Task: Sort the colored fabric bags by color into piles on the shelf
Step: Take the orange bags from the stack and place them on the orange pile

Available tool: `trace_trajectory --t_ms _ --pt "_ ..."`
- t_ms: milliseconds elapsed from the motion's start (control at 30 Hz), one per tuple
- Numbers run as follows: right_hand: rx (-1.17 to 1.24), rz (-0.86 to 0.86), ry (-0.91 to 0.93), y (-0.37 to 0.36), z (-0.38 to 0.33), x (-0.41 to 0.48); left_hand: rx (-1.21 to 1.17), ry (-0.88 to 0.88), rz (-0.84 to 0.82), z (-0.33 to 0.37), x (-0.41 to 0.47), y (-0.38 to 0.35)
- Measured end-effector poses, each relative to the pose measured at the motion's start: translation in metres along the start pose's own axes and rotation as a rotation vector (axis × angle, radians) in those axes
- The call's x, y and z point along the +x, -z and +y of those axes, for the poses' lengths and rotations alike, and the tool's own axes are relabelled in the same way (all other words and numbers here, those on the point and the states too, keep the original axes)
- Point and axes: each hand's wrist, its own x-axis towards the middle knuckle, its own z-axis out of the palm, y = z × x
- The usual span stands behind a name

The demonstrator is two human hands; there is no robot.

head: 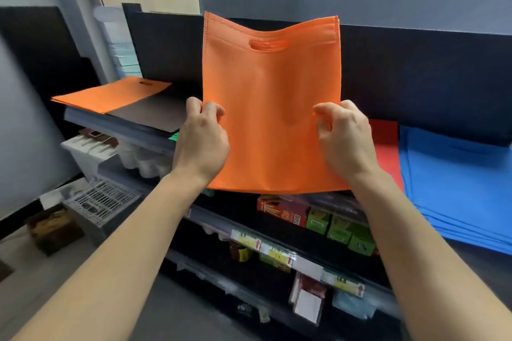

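Note:
An orange fabric bag [271, 97] with a cut-out handle is held upright in front of the dark shelf back. My left hand [201, 138] pinches its left edge and my right hand [345, 141] pinches its right edge. A flat orange pile [110, 94] lies on the shelf top [155, 116] at the left. To the right lies a red bag [386, 147], partly hidden behind the held bag and my right hand. A stack of blue bags [460, 185] lies at the far right.
Below the top shelf are shelves with snack boxes [318, 216], price tags [266, 246] and white containers [138, 158]. A grey plastic basket [102, 199] stands lower left on the floor side. A tall dark back panel [415, 77] runs behind the shelf top.

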Motion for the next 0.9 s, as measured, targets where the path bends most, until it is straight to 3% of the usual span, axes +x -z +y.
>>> trace_trajectory --t_ms 533,900 --pt "0.249 -0.206 0.179 -0.159 -0.105 0.098 0.271 0.261 0.15 -0.137 0.073 0.041" --pt "0.258 -0.246 0.199 -0.297 -0.259 0.116 0.33 0.28 0.157 -0.317 0.127 0.119"
